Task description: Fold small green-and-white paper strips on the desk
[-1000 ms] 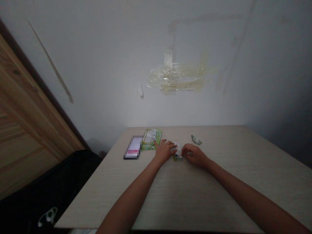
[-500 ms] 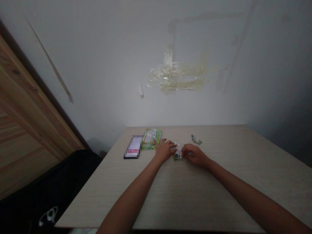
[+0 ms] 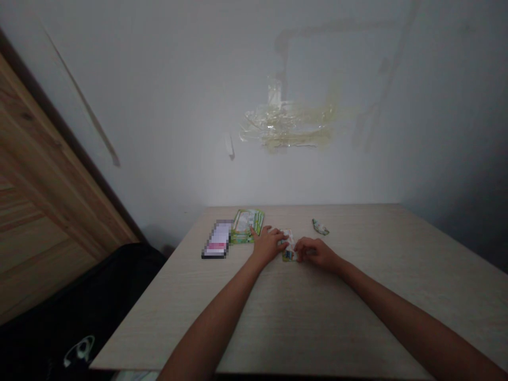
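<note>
A small printed paper piece (image 3: 289,256), white with a coloured picture and a green-yellow edge, lies flat on the table between my hands. My left hand (image 3: 268,246) rests with its fingers spread, the fingertips on the left side of the paper. At its right edge, my right hand (image 3: 315,251) has its fingers bent in and thumb close, touching that edge. Whether a corner is pinched there is too small to make out. Beyond my left hand lie several green-and-white printed packets (image 3: 246,221), overlapping. A small crumpled wrapper-like piece (image 3: 319,227) sits behind my right hand.
A phone (image 3: 217,241) with its screen blurred lies left of the packets. The pale wooden table (image 3: 309,328) meets a wall (image 3: 178,106) with tape stuck on it (image 3: 293,127). At the left are a wooden panel (image 3: 43,185) and a black bag-like thing (image 3: 79,296).
My right hand's fingers have shifted slightly left, over the right edge of the paper piece. My left hand stays in place.
</note>
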The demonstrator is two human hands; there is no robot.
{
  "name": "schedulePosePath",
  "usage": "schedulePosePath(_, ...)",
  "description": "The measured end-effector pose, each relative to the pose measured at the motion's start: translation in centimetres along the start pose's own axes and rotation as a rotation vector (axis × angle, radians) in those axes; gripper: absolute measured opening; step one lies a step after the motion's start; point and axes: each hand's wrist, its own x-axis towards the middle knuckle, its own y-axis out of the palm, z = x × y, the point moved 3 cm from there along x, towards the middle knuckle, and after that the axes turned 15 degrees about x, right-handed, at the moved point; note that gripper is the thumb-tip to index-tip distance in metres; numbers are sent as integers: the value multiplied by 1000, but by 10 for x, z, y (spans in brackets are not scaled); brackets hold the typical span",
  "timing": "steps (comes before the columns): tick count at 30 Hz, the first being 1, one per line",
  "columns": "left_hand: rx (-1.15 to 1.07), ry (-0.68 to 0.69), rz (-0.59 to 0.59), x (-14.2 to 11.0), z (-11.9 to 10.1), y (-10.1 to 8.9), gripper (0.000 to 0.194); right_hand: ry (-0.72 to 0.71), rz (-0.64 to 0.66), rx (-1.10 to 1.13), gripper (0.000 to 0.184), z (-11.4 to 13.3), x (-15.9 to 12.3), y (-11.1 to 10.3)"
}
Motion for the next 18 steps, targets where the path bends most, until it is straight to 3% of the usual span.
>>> schedulePosePath(11, 4, -13, 9, 0, 0, 0, 29, 92, 1, 135, 18, -13, 0, -4)
schedulePosePath(18, -6, -30, -5, -1, 1, -1, 28, 124, -82, 191, 15, -13, 1, -3)
